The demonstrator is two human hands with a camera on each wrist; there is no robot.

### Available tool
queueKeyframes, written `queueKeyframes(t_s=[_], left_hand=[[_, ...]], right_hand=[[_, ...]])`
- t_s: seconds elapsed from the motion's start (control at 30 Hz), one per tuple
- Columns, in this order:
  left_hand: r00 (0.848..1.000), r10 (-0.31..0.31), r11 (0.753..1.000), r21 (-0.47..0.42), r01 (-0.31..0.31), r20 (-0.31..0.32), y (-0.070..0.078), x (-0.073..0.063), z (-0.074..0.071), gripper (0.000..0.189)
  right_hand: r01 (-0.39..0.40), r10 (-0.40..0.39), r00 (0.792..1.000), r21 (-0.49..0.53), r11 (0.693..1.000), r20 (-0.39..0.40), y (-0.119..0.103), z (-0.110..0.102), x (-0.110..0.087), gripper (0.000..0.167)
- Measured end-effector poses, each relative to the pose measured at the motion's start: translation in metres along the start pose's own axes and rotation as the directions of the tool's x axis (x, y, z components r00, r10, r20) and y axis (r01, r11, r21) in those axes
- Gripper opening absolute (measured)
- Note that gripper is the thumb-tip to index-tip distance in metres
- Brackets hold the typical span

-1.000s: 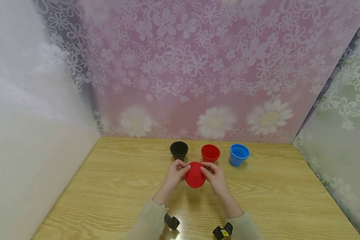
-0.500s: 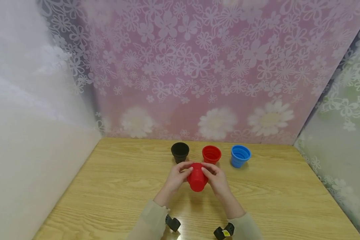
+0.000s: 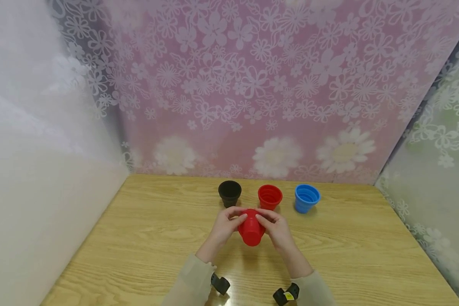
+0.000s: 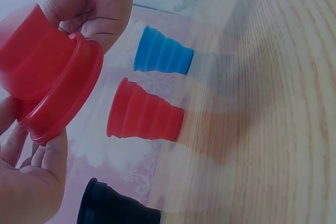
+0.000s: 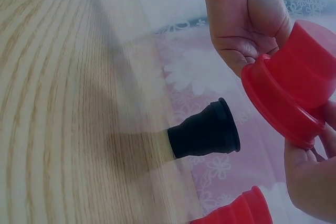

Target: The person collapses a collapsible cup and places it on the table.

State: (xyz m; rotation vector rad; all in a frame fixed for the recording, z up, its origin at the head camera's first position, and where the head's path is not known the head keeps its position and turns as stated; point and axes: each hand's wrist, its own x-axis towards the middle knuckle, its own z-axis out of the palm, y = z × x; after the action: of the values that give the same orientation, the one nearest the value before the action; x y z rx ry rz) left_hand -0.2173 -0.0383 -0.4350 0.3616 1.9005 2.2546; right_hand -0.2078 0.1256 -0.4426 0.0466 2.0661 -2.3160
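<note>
Between both hands, above the table, is a red collapsible cup point(image 3: 251, 231), tilted with its base toward me. My left hand point(image 3: 225, 225) grips its left side, thumb on the wall and fingers at the rim. On the opposite side my right hand point(image 3: 277, 227) holds it the same way. In the left wrist view the cup point(image 4: 39, 61) shows a wide rim with a narrower stepped section rising from it. The right wrist view shows the same red cup point(image 5: 299, 72) partly folded, its wall stepping in above the rim. Its inside is hidden.
Behind the hands a black cup point(image 3: 229, 193), a second red cup point(image 3: 270, 196) and a blue cup point(image 3: 307, 198) stand upright in a row on the wooden table point(image 3: 157, 238). A pink flowered backdrop point(image 3: 229, 106) rises behind, with pale panels at both sides.
The held cup has tilted so its base points more toward me and sits slightly lower in view. Both hands keep their grip. The three standing cups have stayed in place.
</note>
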Motion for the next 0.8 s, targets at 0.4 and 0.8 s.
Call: queueKeyframes(t_s=[0.4,0.8], left_hand=[[0.999,0.055,0.983,0.173,-0.053,-0.003,0.005,-0.003,0.002,0.021],[0.986,0.168,0.919,0.36,-0.16,0.009,0.011,-0.007,0.006,0.017]], right_hand=[[0.021,-0.025,0.999,-0.11,0.994,-0.038,0.0,0.001,-0.001,0.03],[0.089,-0.105,0.993,-0.231,0.969,-0.056,0.002,0.001,0.0,0.022]])
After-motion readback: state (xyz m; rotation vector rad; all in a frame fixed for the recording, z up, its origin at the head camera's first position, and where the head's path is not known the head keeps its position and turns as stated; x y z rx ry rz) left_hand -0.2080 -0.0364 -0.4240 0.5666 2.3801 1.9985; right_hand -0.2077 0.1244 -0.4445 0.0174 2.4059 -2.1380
